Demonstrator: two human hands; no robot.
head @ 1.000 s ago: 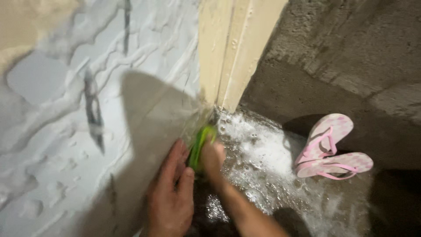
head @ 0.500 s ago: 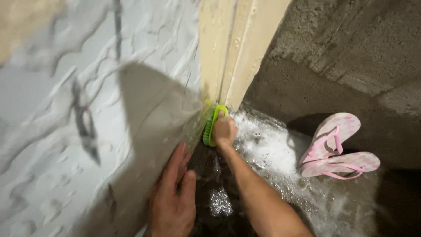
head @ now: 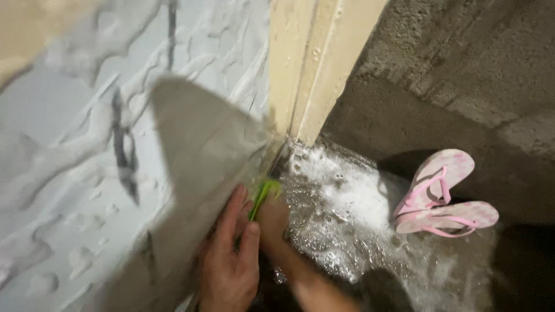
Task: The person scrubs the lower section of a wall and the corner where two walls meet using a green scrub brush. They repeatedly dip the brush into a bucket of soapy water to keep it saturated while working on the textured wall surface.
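Observation:
My right hand (head: 273, 218) is closed around a green scrubbing brush (head: 261, 195), blurred with motion, and presses it against the foot of the white textured wall (head: 87, 173). My left hand (head: 230, 254) lies flat on the wall's lower edge just left of the brush, fingers together and pointing up. Soapy foam (head: 347, 208) covers the wet floor to the right of the brush.
A cream door frame (head: 312, 63) rises from the corner above the brush. A rough grey concrete wall (head: 451, 63) stands to the right. A pair of pink flip-flops (head: 439, 193) leans at the base of that wall on the wet floor.
My right hand has pulled the brush back down along the wall's base from the corner by the door frame toward me. My left hand stayed in place on the wall.

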